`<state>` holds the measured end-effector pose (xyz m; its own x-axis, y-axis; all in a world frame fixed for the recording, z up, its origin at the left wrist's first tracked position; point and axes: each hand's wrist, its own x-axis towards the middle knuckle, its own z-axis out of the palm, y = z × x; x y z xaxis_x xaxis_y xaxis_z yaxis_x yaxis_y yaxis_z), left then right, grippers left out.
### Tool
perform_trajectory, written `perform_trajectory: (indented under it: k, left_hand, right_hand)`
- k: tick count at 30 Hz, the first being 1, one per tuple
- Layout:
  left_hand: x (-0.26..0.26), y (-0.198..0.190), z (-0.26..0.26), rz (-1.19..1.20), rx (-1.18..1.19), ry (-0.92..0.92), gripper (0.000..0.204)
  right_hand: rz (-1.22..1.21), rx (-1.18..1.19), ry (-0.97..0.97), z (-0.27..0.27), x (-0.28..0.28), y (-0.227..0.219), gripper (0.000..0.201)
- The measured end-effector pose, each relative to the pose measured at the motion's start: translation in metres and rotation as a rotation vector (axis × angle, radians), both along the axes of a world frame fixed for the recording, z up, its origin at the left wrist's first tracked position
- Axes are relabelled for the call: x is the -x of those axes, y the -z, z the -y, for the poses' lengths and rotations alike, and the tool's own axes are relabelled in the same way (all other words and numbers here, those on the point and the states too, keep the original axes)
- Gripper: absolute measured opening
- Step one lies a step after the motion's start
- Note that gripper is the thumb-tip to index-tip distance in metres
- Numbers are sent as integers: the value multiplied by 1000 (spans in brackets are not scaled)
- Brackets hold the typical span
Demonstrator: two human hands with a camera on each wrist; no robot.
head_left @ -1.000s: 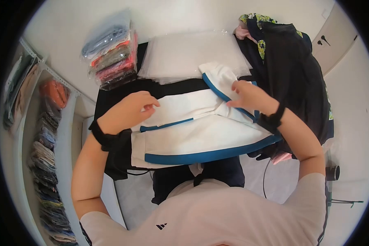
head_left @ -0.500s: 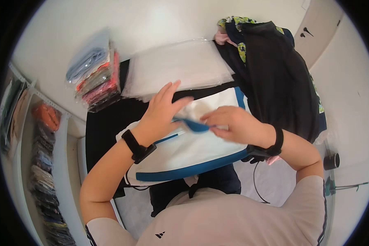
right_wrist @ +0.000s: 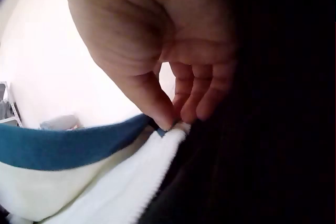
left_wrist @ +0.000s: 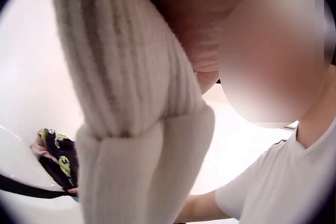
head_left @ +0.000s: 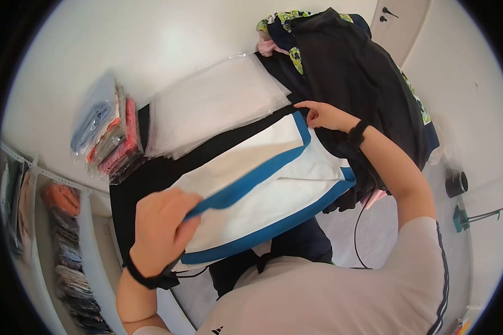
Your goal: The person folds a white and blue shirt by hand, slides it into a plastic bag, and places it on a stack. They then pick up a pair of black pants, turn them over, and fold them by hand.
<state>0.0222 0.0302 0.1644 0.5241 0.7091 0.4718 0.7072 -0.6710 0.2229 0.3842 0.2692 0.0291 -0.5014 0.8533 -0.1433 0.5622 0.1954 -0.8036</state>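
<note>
White ribbed garment [head_left: 262, 184] with blue trim lies folded on the black table [head_left: 134, 167]. Left hand [head_left: 162, 229] grips the near blue edge, right hand [head_left: 324, 116] pinches the far corner — top flap lifted, fold looks half done, flattening and bagging left. Half a second ago both hands met mid-garment; now spread to opposite ends.

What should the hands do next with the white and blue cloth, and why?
Probably lower it flat onto the black table. The left hand and right hand each pinch an end of the white garment's blue-trimmed fold, stretched taut and slightly lifted.
</note>
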Motion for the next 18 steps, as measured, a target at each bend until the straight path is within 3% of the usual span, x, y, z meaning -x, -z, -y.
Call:
perform_trajectory:
  k: [2, 5, 7, 11, 15, 18]
  left_hand:
    - [-3, -13, 16, -79, -19, 20, 26]
    - [-8, -19, 31, 7, 212, 104, 25]
    - [-19, -25, 33, 17, 238, 201, 24]
    - [-34, -20, 33, 139, 353, 423, 25]
    - [-43, -24, 33, 159, 410, 495, 24]
    - [-45, -24, 33, 172, 443, 518, 24]
  right_hand:
    - [0, 27, 13, -3, 1, 1, 61]
    - [-14, 16, 21, -5, 2, 3, 64]
    - [-32, -18, 20, -7, 2, 6, 63]
    - [-164, 7, -81, -12, 0, 15, 51]
    - [-299, 39, -66, -16, -2, 24, 41]
    - [-168, 31, -2, -17, -10, 20, 33]
